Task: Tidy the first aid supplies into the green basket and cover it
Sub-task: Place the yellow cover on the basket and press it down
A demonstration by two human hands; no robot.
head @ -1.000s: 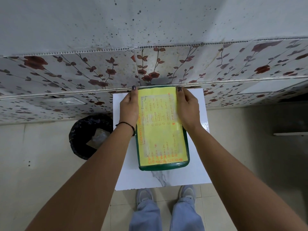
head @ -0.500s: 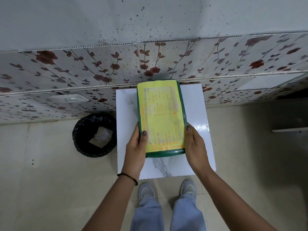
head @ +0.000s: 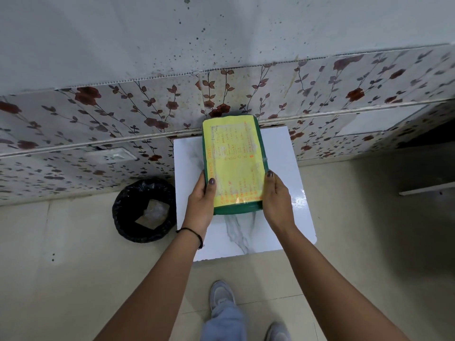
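Observation:
The green basket (head: 236, 209) stands on a small white marble-patterned table (head: 290, 212), its far end against the wall. A lid (head: 234, 163) with a yellow sheet of orange writing covers it, so the contents are hidden. My left hand (head: 200, 205) grips the basket's near left side with the thumb on the lid. My right hand (head: 277, 200) holds the near right side, thumb at the lid's edge.
A round bin with a black liner (head: 144, 210) holding a scrap of paper stands on the floor left of the table. A flower-patterned wall (head: 123, 114) runs behind. My shoes (head: 221, 296) are on the tiled floor below the table's near edge.
Both hands slid from the far end of the lid back to the basket's near end. The view has shifted slightly, and the basket sits a little farther from me.

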